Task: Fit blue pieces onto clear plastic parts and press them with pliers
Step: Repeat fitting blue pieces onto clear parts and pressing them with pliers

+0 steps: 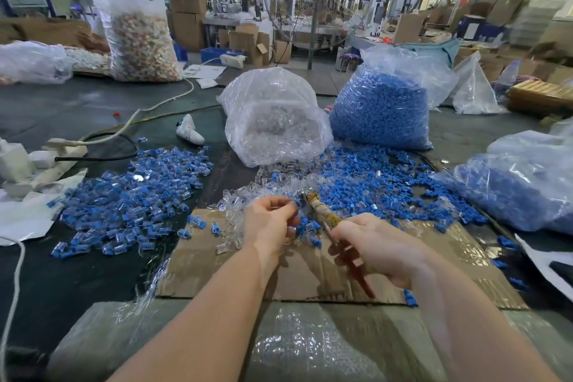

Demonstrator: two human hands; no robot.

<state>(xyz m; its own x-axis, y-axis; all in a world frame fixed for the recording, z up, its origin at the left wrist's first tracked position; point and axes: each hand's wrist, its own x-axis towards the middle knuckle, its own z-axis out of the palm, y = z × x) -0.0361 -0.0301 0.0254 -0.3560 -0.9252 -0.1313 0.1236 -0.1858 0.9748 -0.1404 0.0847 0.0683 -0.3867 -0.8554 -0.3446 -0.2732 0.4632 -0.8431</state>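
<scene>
Pliers (322, 211) are sitting in the right hand (378, 248), whose fingers are wrapping tight around the red handles. The tip is pointing at the left hand (269, 220). Those fingers are pinching shut on something tiny, likely a clear part with a blue piece, but it is too small to tell. This looks like the pressing step. Next, the tip needs to close on that part. Loose blue pieces (372, 180) are lying just behind, and finished ones (130, 195) are piling up on the left.
</scene>
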